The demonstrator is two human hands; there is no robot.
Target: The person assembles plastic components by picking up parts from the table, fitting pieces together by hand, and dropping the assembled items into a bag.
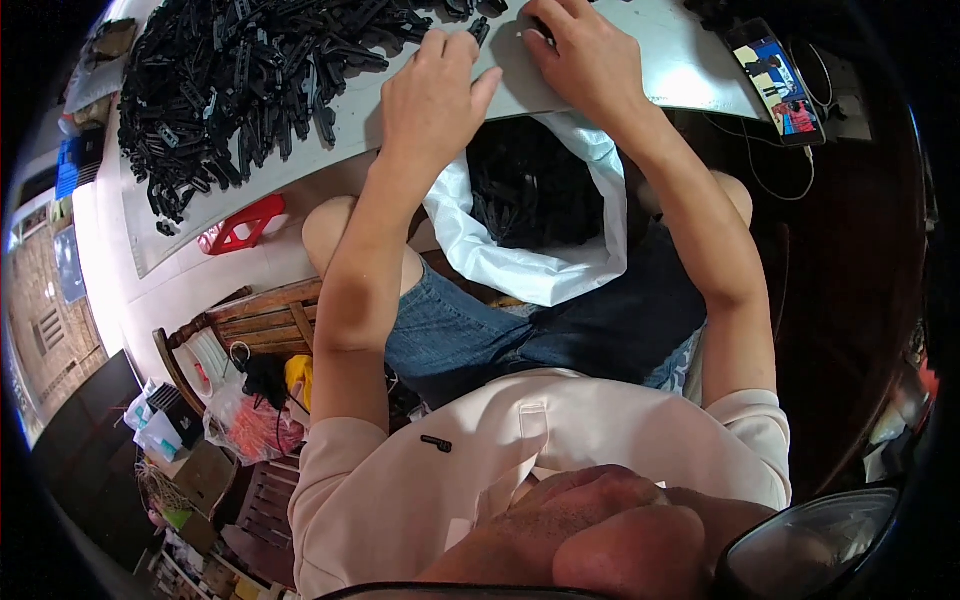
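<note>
My left hand point(433, 105) is over the table near the pile's right edge, fingers curled down and thumb apart. A small black plastic part point(479, 33) sticks out beyond its fingers, which seem to grip it; their tips are hidden. To the right, my right hand point(592, 62) rests at the table with its fingers bent in and the thumb close to them. What they hold, if anything, cannot be seen. A large heap of black plastic parts point(235, 95) covers the table's left side. Between my knees, a white woven sack point(545, 278) stands with its mouth wide, holding more black parts point(530, 190).
The pale table point(350, 118) ends just above the sack. A phone point(778, 82) with a lit screen and a white cable lies at the table's right end. Under the table's left is a red plastic stool point(245, 225). A wooden bench point(265, 325) with bags stands lower left.
</note>
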